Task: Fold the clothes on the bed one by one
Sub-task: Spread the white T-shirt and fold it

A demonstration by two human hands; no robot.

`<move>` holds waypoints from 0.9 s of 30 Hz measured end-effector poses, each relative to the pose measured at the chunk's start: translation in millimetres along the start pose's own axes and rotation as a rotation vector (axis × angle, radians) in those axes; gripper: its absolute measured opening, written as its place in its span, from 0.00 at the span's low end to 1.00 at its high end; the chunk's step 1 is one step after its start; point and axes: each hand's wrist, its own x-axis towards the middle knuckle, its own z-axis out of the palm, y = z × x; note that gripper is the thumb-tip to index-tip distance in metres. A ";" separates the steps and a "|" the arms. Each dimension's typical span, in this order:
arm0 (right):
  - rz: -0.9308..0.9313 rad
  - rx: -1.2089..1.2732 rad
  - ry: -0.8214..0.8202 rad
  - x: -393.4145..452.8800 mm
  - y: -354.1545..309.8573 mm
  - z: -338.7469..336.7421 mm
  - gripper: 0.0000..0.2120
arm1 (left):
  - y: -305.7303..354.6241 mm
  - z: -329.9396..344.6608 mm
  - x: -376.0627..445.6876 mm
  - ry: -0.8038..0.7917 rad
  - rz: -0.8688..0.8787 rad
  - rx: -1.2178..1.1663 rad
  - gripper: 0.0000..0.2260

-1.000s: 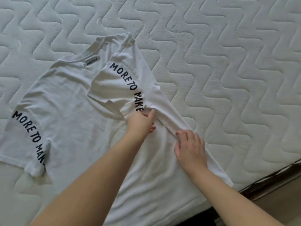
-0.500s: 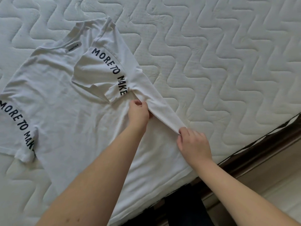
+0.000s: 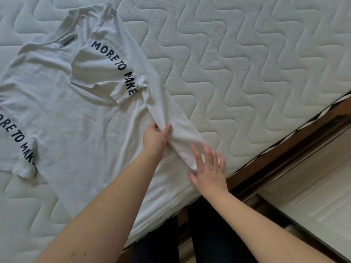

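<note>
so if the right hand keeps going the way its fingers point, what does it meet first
The right hand points up and slightly left along the folded side strip of the white t-shirt. It would probably meet that fold first, then the left hand's thumb, though height is unclear.

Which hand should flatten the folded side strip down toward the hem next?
Probably right. The right hand lies open and flat on the low end of the folded strip of the T-shirt, near the hem. The left hand pinches the strip's inner edge, anchoring it.
</note>
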 end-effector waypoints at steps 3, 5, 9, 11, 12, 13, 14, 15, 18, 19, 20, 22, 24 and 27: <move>0.064 0.070 -0.089 -21.9 18.3 3.4 0.45 | -14.3 8.6 -14.4 -0.175 -0.098 -0.038 0.14; 0.037 0.164 -0.123 -32.5 30.0 0.9 0.40 | -31.3 17.6 -24.4 -0.262 -0.158 0.016 0.15; 0.339 0.604 -0.157 -24.0 43.6 -11.9 0.26 | -53.7 26.3 -34.8 -0.226 -0.163 0.046 0.18; 0.500 0.685 -0.143 -10.5 50.9 -17.7 0.17 | -57.7 28.1 -40.7 -0.248 -0.201 0.028 0.17; 0.559 0.707 -0.194 -3.5 55.1 -20.7 0.14 | -60.0 29.0 -44.2 -0.256 -0.216 0.066 0.16; 0.598 0.718 -0.272 1.9 58.8 -23.9 0.12 | -62.7 28.6 -47.4 -0.257 -0.194 0.184 0.14; 0.611 0.699 -0.350 5.8 62.1 -26.8 0.13 | -65.5 27.1 -49.7 -0.261 -0.137 0.381 0.10; 0.595 0.637 -0.414 9.1 65.4 -29.4 0.13 | -66.4 25.3 -51.9 -0.268 -0.072 0.580 0.08; 0.524 0.341 -0.524 16.3 71.0 -37.4 0.15 | -64.7 22.8 -53.8 -0.255 0.007 0.799 0.13; 0.525 0.270 -0.543 18.7 71.6 -39.4 0.15 | -61.6 22.2 -53.4 -0.250 0.001 0.788 0.14; 0.533 0.214 -0.560 20.8 71.1 -40.9 0.15 | -56.8 20.5 -53.0 -0.233 -0.009 0.777 0.15; 0.532 0.127 -0.558 24.8 67.5 -44.4 0.16 | -46.3 11.9 -47.3 -0.177 0.025 0.808 0.19; 0.514 0.134 -0.486 32.4 59.9 -50.7 0.18 | -32.4 -6.7 -37.1 -0.070 0.108 0.828 0.21; 0.443 0.276 -0.404 57.9 39.2 -61.8 0.18 | -7.6 -42.8 -16.9 0.031 0.185 0.649 0.17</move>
